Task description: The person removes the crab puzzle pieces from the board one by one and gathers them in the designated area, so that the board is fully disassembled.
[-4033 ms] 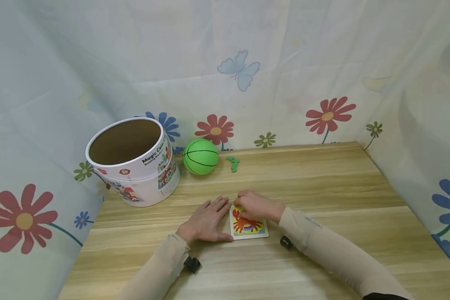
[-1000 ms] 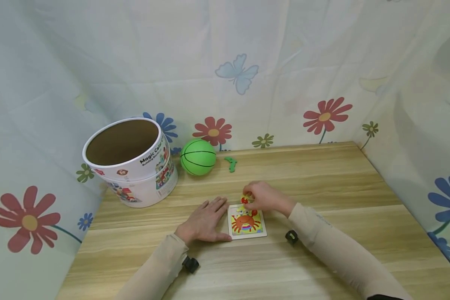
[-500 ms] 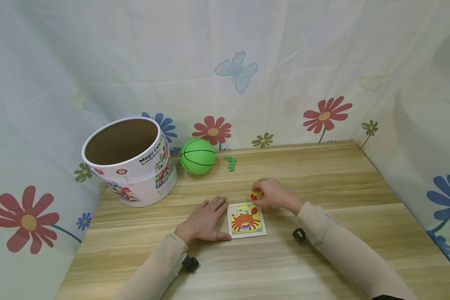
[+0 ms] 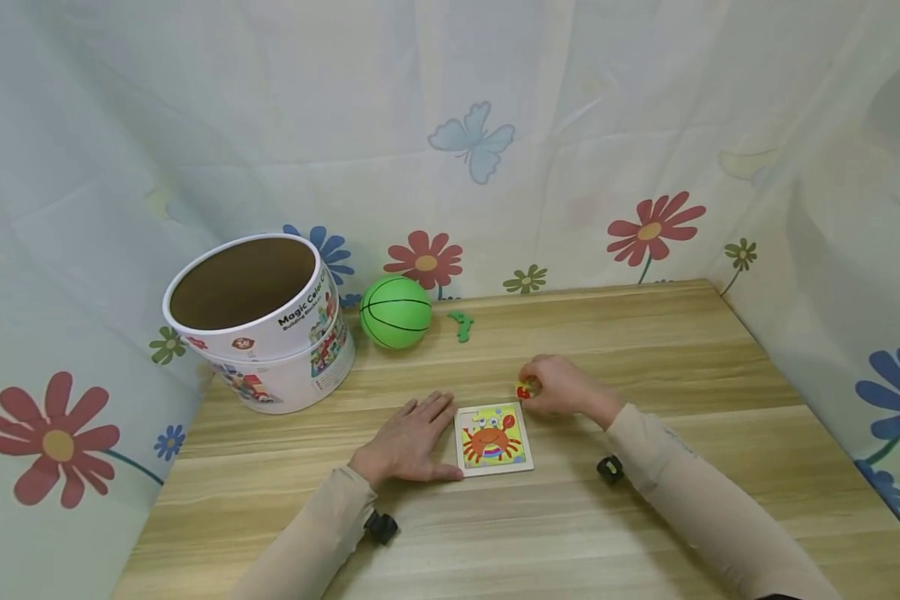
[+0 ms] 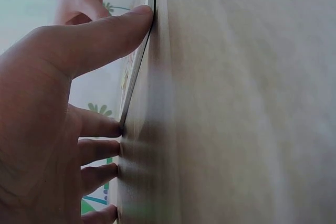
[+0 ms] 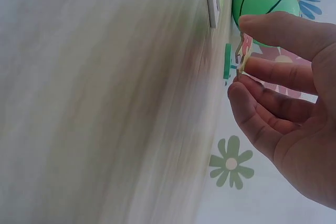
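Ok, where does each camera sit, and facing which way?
Head: on the head, facing forward and down at the crab puzzle; left hand, right hand and sleeves show.
Left wrist: worn there, facing along the tabletop; left hand, right hand beyond.
Right wrist: likewise; right hand pinching a puzzle piece.
Head and right wrist share the green ball.

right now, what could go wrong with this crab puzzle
The small red-and-yellow piece is pinched at the fingertips of the right hand, off the table, so it might slip and drop. The left hand has its thumb at the edge of the crab board; a careless push could slide the board. The green ball is round and could roll into the green piece if bumped.
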{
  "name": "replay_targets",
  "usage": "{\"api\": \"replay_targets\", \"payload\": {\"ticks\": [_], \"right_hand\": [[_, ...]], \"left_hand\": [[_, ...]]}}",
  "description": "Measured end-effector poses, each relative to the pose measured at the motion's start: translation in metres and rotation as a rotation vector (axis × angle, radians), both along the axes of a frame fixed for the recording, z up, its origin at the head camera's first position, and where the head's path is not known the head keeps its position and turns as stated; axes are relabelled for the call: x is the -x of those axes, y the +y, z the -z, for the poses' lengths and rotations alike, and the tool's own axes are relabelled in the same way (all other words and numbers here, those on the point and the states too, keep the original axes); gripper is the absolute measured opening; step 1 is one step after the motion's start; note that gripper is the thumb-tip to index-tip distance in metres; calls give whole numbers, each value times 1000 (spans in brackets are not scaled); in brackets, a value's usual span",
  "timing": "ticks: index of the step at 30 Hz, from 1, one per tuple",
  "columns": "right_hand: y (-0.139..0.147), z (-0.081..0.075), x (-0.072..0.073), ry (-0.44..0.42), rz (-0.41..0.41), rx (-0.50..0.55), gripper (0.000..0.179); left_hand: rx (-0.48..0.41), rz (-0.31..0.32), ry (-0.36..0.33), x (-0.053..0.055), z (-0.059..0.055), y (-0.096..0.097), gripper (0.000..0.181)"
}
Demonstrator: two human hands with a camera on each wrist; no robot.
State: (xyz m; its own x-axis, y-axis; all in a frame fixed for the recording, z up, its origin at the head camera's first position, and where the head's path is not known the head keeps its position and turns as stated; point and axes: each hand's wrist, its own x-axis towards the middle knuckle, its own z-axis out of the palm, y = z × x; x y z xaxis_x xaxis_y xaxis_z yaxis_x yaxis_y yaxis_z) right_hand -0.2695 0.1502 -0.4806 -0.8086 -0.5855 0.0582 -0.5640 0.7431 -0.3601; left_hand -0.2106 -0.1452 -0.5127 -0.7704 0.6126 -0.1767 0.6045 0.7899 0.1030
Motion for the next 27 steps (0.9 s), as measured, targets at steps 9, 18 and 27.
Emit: {"api": "replay_targets", "payload": {"ticks": [9,18,27], "right_hand": [[9,4,1,-39,17,-24,39],[15,7,0,-30,8,-65,36],[17,7,-1,-50,0,-97,31]], "left_hand": [[-10,13,15,0,1,-1,109],[-4,19,20,2,0,-1,110],[-6,19,15,1,-1,-1,110]]}}
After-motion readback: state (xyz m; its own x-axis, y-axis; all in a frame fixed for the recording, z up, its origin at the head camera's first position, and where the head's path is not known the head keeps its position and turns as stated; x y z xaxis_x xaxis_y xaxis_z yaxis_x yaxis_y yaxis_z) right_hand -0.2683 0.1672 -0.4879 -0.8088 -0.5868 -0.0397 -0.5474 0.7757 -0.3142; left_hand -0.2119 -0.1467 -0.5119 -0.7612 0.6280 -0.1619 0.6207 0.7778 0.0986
